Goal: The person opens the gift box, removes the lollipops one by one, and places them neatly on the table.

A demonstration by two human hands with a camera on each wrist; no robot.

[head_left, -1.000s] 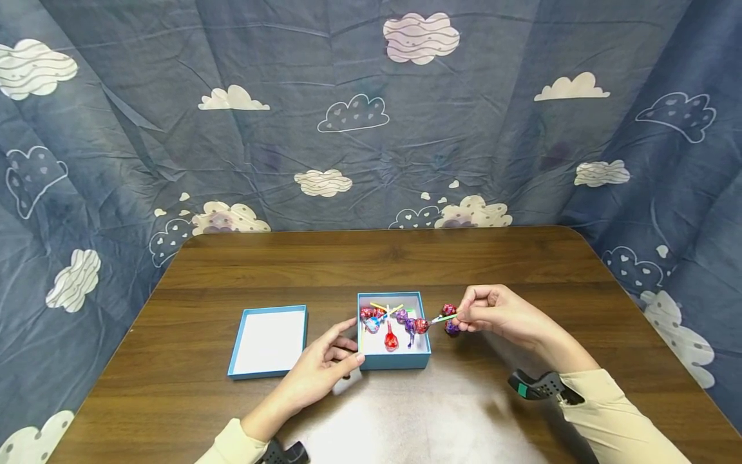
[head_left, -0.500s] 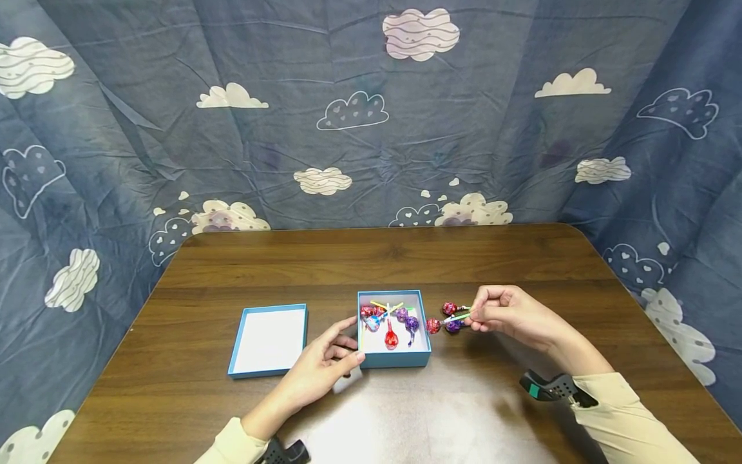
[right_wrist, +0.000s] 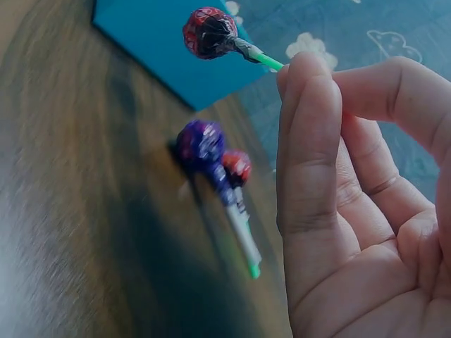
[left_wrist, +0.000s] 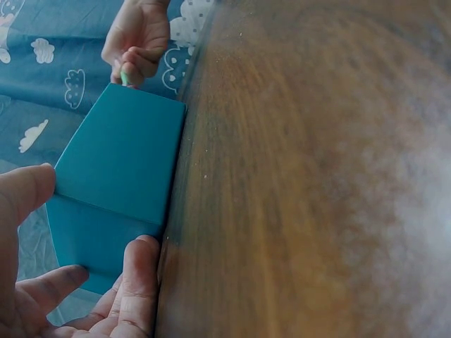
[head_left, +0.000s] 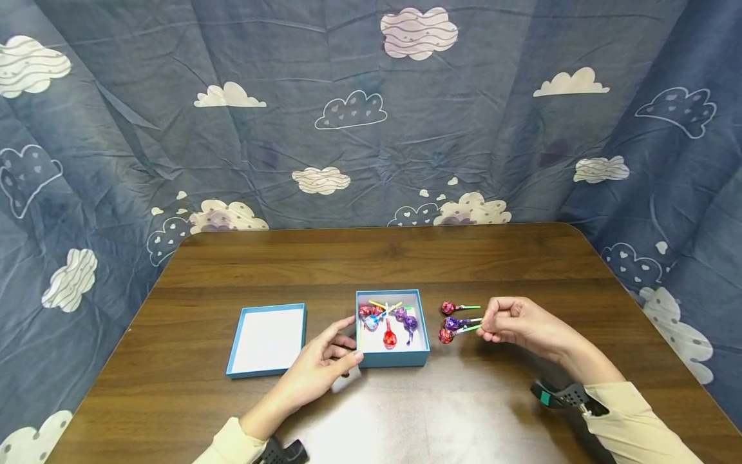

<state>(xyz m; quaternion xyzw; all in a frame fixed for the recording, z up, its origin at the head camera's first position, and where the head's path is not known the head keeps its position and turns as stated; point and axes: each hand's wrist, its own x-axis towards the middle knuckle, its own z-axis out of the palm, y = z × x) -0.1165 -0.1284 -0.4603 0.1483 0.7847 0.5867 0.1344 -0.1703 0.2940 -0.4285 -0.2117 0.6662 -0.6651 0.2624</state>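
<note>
My right hand [head_left: 524,327] pinches a red-wrapped lollipop [head_left: 446,336] by the end of its green stick, fingertips around the stick in the right wrist view. That lollipop's head [right_wrist: 209,33] shows above a purple lollipop [right_wrist: 201,144] and another red lollipop [right_wrist: 237,167], which lie on the table right of the box. My left hand [head_left: 317,362] rests its thumb and fingertips against the left side of the blue box [head_left: 394,358]. Inside the box are several lollipops, among them a red one [head_left: 390,339] and a purple one [head_left: 409,323].
A shallow blue lid [head_left: 266,341] with a white inside lies on the wooden table [head_left: 406,258], left of the box. Behind the table hangs a blue curtain [head_left: 255,154] with cloud prints.
My right hand has carried the red lollipop from over the box's right edge rightward and then nearer me, beside the other two. My left hand has stayed at the box.
</note>
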